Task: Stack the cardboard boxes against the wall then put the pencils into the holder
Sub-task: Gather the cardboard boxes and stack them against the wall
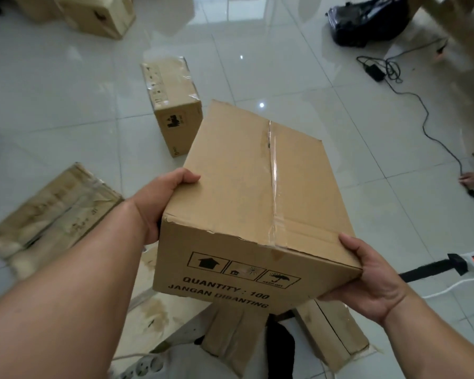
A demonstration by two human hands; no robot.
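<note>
Cardboard box (257, 192) is up off the tiled floor (66, 91) between my two hands, tilted so that its near end faces me. On that end I read "QUANTITY : 100" and below it "JANGAN DIBANTING". Above the words sit three handling signs: an up arrow, a sun sign and an umbrella whose small caption I cannot make out. Clear tape runs along the top seam and the flaps are closed, so the contents are hidden. My left hand (159, 203) grips the left side with the thumb over the top edge. My right hand (367, 274) clamps the near right corner, thumb on top and fingers beneath. The hands are well apart. A smaller box (173, 105), taped shut, stands on the floor just beyond, its black print unreadable. A worn box (49, 212) with faint scribbles lies at my left
</note>
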